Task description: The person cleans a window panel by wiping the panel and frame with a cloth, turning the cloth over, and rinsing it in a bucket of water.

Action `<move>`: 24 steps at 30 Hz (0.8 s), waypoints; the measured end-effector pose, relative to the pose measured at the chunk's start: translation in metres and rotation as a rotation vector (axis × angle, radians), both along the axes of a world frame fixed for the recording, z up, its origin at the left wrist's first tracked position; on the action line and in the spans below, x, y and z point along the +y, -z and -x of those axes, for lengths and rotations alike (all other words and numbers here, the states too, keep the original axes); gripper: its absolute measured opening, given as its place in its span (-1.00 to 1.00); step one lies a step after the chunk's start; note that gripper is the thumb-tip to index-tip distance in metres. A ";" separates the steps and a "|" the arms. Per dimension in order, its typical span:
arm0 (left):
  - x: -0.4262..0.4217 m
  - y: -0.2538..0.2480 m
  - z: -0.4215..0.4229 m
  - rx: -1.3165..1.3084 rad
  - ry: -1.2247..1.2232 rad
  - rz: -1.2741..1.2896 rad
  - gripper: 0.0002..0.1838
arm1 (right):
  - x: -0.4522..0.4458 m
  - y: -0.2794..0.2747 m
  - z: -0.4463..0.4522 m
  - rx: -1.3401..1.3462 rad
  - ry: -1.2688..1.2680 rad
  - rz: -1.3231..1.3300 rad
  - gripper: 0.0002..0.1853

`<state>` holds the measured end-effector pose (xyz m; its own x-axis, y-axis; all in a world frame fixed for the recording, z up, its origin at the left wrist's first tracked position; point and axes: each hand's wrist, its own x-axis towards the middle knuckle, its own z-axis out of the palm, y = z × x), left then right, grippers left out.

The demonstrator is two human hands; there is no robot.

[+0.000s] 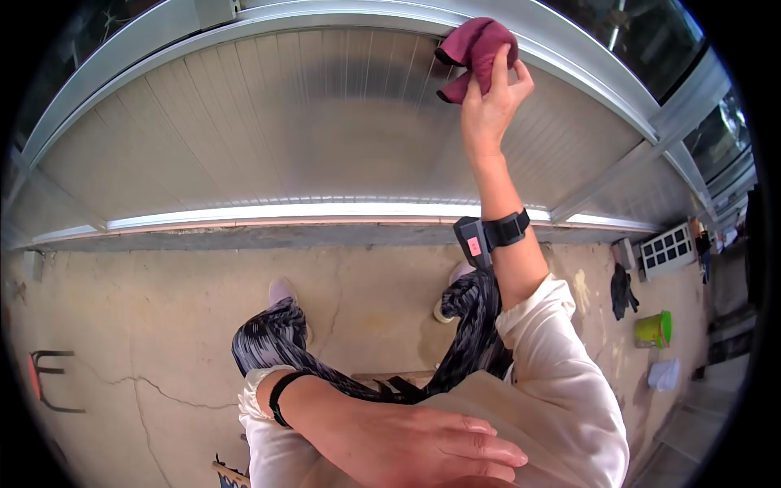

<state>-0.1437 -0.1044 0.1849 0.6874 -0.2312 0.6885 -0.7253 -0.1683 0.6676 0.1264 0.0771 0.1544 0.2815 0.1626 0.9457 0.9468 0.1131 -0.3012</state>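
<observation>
A dark red cloth (pixel 486 50) is gripped in my right hand (pixel 490 102), with the arm stretched forward. The folded cloth rests against the metal rail at the top of the ribbed panel (pixel 342 122), and its dark-edged ends hang to the left. My left hand (pixel 431 443) lies across the front of my body, low in view, with its fingers extended over the light shirt and nothing visible in it. A black device is strapped to my right forearm, and a black band circles my left wrist.
Glass windows stand above the silver rail (pixel 325 14). On the floor at right are a green bucket (pixel 653 330), a pale container (pixel 664 375), a dark glove (pixel 623 293) and a white crate (pixel 669 250). A red-and-black metal item (pixel 54 381) is at left.
</observation>
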 end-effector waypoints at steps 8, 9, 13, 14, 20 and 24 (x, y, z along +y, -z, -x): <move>0.010 0.002 0.044 -0.023 -0.013 -0.050 -0.64 | 0.069 0.024 0.109 -0.321 -0.167 0.118 -0.33; 0.011 0.006 0.047 0.006 -0.001 0.059 -0.65 | 0.073 0.034 0.112 -0.327 -0.166 0.110 -0.33; 0.017 0.001 0.044 0.071 0.140 0.218 -0.67 | 0.069 0.072 0.121 -0.640 -0.299 0.376 -0.40; 0.016 0.000 0.043 0.097 0.186 0.261 -0.67 | 0.062 0.094 0.119 -0.735 -0.297 0.471 -0.43; -0.008 0.025 0.021 -0.190 0.382 0.450 -0.62 | 0.055 0.105 0.089 -0.871 -0.253 0.522 -0.58; -0.006 0.020 0.017 -0.201 0.475 0.449 -0.62 | 0.062 -0.006 0.091 -0.671 -0.166 0.172 -0.44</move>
